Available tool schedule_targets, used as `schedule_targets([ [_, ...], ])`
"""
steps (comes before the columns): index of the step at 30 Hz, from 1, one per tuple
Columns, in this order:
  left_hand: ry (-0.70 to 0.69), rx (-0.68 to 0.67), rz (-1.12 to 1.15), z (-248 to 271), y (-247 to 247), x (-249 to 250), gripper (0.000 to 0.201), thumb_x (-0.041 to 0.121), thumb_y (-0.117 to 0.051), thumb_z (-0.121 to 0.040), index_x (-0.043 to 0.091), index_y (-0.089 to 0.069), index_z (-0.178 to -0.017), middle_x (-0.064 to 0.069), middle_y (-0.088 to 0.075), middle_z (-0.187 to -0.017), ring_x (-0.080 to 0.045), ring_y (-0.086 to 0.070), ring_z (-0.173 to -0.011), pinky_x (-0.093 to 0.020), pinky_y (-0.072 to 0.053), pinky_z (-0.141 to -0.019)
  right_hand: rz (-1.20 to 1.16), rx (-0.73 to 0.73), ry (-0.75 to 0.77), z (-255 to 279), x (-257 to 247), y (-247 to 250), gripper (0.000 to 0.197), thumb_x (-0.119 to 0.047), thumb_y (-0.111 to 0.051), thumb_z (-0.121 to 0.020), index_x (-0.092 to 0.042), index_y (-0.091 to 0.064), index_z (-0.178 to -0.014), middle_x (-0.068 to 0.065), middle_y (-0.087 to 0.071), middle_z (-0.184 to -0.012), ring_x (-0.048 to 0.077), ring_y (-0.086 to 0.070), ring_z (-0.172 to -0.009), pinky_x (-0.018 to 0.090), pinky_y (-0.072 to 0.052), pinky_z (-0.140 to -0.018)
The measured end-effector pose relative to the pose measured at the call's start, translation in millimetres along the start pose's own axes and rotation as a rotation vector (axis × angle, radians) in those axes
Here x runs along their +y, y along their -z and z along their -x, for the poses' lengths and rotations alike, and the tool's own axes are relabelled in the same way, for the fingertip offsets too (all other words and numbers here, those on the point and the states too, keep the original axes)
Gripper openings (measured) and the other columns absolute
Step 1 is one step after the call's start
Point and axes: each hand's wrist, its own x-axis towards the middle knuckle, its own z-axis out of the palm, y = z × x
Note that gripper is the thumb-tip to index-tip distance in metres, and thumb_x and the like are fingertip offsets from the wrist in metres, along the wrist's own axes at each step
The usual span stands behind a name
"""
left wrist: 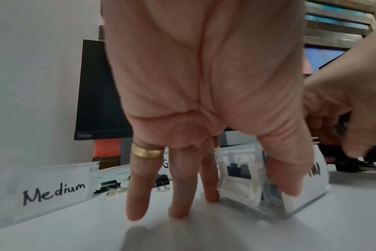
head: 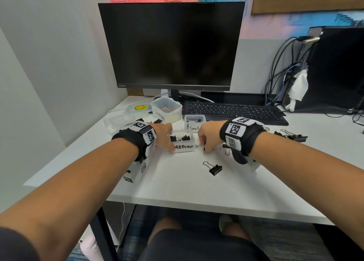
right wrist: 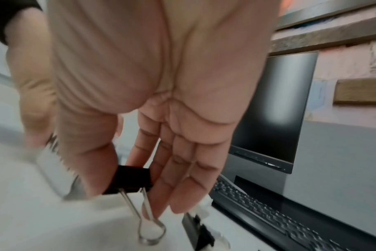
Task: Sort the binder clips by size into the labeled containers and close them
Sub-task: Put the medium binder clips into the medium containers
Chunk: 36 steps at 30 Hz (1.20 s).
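My left hand [head: 167,139] rests with straight fingers at the left corner of the clear MEDIUM container [head: 185,147]; its thumb [left wrist: 289,178] lies against the labelled front. The container stands uncovered with black clips inside. My right hand [head: 204,145], just right of that container, pinches a black binder clip [right wrist: 133,180] between thumb and forefinger, wire handles hanging down. A lid marked Medium [left wrist: 54,191] lies to the left. The LARGE container [head: 166,109] and Small container [head: 195,124] stand behind, both uncovered. One loose clip [head: 213,168] lies near the front.
More clips lie at the right [head: 291,135], under my right wrist [head: 226,148] and behind my left hand [left wrist: 112,186]. A keyboard [head: 234,111] and monitor [head: 173,44] stand behind the containers. A computer tower with cables [head: 334,67] fills the right.
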Motion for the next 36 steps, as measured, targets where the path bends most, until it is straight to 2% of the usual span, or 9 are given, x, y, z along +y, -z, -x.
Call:
schedule_targets([
  [3, -0.004, 0.004, 0.012, -0.9, -1.2, -1.4, 0.067, 0.053, -0.068, -0.076, 0.023, -0.039, -0.128, 0.003, -0.056, -0.126, -0.023, -0.057, -0.104, -0.033, -0.045, -0.088, -0.024, 0.091, 0.003, 1.6, 1.4, 15.7, 0.028, -0.018, -0.067, -0.084, -0.014, -0.064, -0.112, 0.002, -0.064, -0.111, 0.016, -0.054, -0.088, 0.026, -0.049, -0.08],
  [10, -0.02, 0.006, 0.017, -2.3, -0.7, -4.1, 0.069, 0.056, -0.067, -0.075, 0.025, -0.039, -0.13, 0.005, -0.056, -0.127, -0.02, -0.056, -0.107, -0.032, -0.045, -0.09, -0.159, 0.252, 0.121, -5.8, -20.7, 34.2, 0.035, -0.016, -0.066, -0.085, -0.018, -0.063, -0.119, -0.001, -0.063, -0.112, 0.012, -0.052, -0.09, 0.023, -0.046, -0.08],
  [14, -0.022, 0.002, 0.028, -2.3, -0.2, -7.5, 0.069, 0.058, -0.067, -0.074, 0.025, -0.041, -0.13, 0.006, -0.055, -0.127, -0.018, -0.056, -0.102, -0.033, -0.047, -0.091, -0.205, 0.226, 0.157, -14.9, -35.6, 32.8, 0.041, -0.016, -0.072, -0.08, -0.017, -0.057, -0.118, -0.001, -0.062, -0.112, 0.016, -0.057, -0.09, 0.026, -0.05, -0.077],
  [17, -0.027, 0.016, 0.036, -2.3, -2.0, -10.1, 0.067, 0.055, -0.068, -0.076, 0.021, -0.046, -0.128, 0.004, -0.057, -0.125, -0.019, -0.056, -0.108, -0.033, -0.047, -0.092, -0.203, 0.191, 0.163, -20.4, -41.3, 31.5, 0.042, -0.016, -0.074, -0.079, -0.015, -0.055, -0.116, -0.002, -0.063, -0.111, 0.014, -0.053, -0.087, 0.022, -0.046, -0.068],
  [20, -0.033, 0.023, 0.039, -3.0, -3.5, -11.8, 0.064, 0.054, -0.069, -0.076, 0.02, -0.049, -0.126, 0.003, -0.059, -0.122, -0.019, -0.057, -0.107, -0.032, -0.047, -0.09, -0.198, 0.183, 0.159, -22.8, -44.3, 31.1, 0.042, -0.017, -0.074, -0.079, -0.014, -0.055, -0.116, -0.002, -0.064, -0.111, 0.014, -0.053, -0.087, 0.026, -0.048, -0.076],
  [29, -0.028, 0.02, 0.05, -5.1, -4.4, -13.2, 0.064, 0.054, -0.069, -0.074, 0.021, -0.049, -0.125, 0.003, -0.059, -0.121, -0.019, -0.057, -0.108, -0.034, -0.047, -0.093, -0.234, 0.19, 0.17, -25.1, -45.5, 30.3, 0.041, -0.016, -0.077, -0.077, -0.012, -0.057, -0.113, 0.0, -0.066, -0.11, 0.017, -0.058, -0.091, 0.029, -0.05, -0.084],
  [31, -0.024, 0.021, 0.054, -6.2, -5.0, -13.2, 0.064, 0.055, -0.07, -0.073, 0.021, -0.05, -0.124, 0.004, -0.059, -0.12, -0.019, -0.057, -0.107, -0.035, -0.047, -0.093, -0.24, 0.198, 0.169, -23.9, -44.2, 29.5, 0.039, -0.015, -0.076, -0.078, -0.011, -0.058, -0.112, 0.002, -0.066, -0.111, 0.019, -0.061, -0.098, 0.028, -0.05, -0.084],
  [34, -0.014, 0.026, 0.074, -7.5, -6.2, -13.6, 0.066, 0.055, -0.071, -0.071, 0.021, -0.05, -0.123, 0.004, -0.059, -0.119, -0.019, -0.057, -0.107, -0.036, -0.048, -0.094, -0.209, 0.226, 0.174, -22.0, -41.4, 26.6, 0.032, -0.013, -0.073, -0.08, -0.01, -0.062, -0.11, 0.002, -0.065, -0.11, 0.016, -0.055, -0.091, 0.02, -0.045, -0.072],
  [36, -0.008, 0.024, 0.07, -7.4, -6.0, -13.5, 0.066, 0.056, -0.071, -0.07, 0.022, -0.05, -0.122, 0.004, -0.059, -0.119, -0.02, -0.057, -0.107, -0.036, -0.048, -0.094, -0.178, 0.22, 0.167, -21.1, -39.3, 24.7, 0.023, -0.013, -0.07, -0.083, -0.011, -0.067, -0.106, 0.001, -0.066, -0.108, 0.015, -0.056, -0.091, 0.019, -0.044, -0.072],
])
